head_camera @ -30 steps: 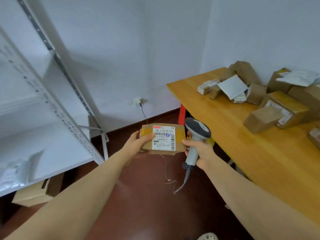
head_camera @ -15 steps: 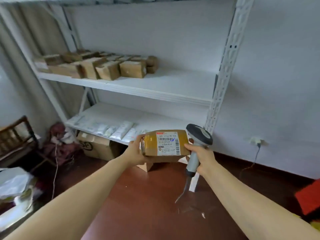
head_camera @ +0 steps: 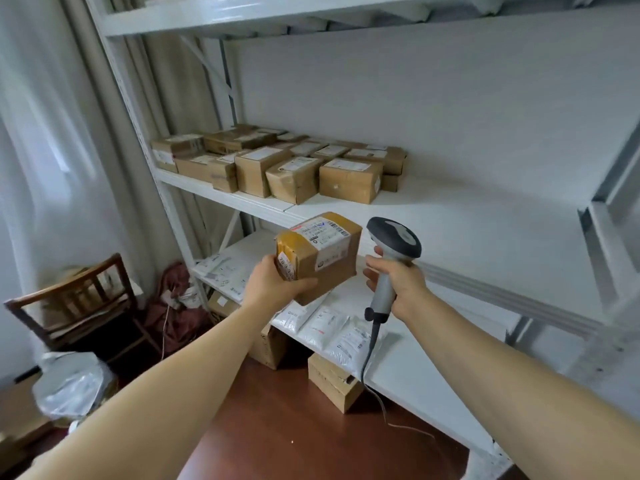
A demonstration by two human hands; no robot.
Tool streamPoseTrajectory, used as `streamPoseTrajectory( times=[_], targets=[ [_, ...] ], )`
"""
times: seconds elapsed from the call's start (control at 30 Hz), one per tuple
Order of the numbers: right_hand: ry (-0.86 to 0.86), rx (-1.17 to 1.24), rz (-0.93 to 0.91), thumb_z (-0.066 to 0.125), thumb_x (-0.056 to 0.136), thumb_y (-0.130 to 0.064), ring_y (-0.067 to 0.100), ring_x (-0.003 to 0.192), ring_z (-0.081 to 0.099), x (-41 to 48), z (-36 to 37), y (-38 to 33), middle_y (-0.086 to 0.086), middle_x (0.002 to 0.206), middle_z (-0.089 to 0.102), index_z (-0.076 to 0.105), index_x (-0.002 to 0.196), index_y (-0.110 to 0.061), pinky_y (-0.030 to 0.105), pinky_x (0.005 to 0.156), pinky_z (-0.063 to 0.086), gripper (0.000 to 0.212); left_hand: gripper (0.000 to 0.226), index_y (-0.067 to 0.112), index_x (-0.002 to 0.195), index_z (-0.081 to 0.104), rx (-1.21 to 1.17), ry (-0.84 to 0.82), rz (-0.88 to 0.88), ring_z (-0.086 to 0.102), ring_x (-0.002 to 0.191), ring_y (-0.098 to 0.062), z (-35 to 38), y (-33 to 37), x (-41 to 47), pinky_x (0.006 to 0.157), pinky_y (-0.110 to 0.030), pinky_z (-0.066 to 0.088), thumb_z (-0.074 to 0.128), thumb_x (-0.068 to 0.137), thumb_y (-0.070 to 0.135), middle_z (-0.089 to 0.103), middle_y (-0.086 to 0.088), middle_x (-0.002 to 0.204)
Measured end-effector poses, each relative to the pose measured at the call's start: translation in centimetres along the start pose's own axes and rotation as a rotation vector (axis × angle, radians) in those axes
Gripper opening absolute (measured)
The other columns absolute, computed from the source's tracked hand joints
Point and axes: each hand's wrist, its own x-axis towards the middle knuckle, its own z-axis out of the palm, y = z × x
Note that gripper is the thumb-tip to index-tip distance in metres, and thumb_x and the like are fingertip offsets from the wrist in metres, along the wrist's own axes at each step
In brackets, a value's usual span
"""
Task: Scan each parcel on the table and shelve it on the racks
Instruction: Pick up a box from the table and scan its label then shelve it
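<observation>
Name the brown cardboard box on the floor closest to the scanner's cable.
The smaller brown cardboard box; the grey cable hangs beside its right corner, while the larger brown box sits further left.

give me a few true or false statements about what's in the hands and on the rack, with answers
1. The left hand holds a brown parcel. True.
2. The right hand is empty. False: it grips a scanner.
3. Brown boxes sit on the middle shelf. True.
4. The white mailer bags lie on the top shelf. False: they lie on the lower shelf.
</observation>
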Motion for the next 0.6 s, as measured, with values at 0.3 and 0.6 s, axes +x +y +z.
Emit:
streamPoseTrajectory(
  times=[0.3,0.6],
  targets=[
    [0.003,-0.047,0.026,0.073,0.078,0.001,0.014,0.065,0.063,9.9,6.7,-1.5,0.007,0.075,0.067,0.067,0.09,-0.014,0.024,0.059,0.048,0.02,0.076,0.008,0.127,0.036,-0.104,0.102,-0.115,0.055,0.101,-0.024,1.4,1.0,13.8,0.078,-0.036,0.048,0.075,0.072,0.041,0.052,-0.008,0.122],
    [0.176,-0.008,0.015,0.073,0.078,0.002,0.016,0.061,0.061,17.5,11.3,-2.0,0.008,0.072,0.066,0.066,0.097,-0.009,0.024,0.056,0.048,0.023,0.075,0.005,0.122,0.04,-0.045,0.013,-0.042,0.047,0.115,-0.029,3.9,2.1,26.4,0.086,-0.039,0.047,0.081,0.067,0.036,0.044,-0.012,0.122]
  ],
)
